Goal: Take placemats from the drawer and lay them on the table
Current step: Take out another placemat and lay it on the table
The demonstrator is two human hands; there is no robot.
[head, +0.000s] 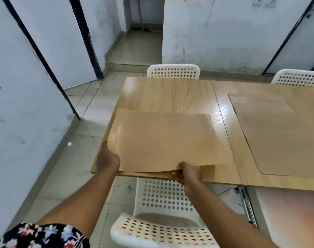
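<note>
Fingers (176, 176) of the right hand (185, 173) pinch the near edge of a tan placemat (163, 140), lifting it slightly; the left hand (107, 158) grips its left corner. The placemat lies on the wooden bench (170, 93), beside a second placemat (278, 133).

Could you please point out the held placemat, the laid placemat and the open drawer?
Held placemat (163, 140), head view, its middle.
Laid placemat (285, 140), head view, its middle.
Drawer (246, 203), head view, its metal rail.
</note>
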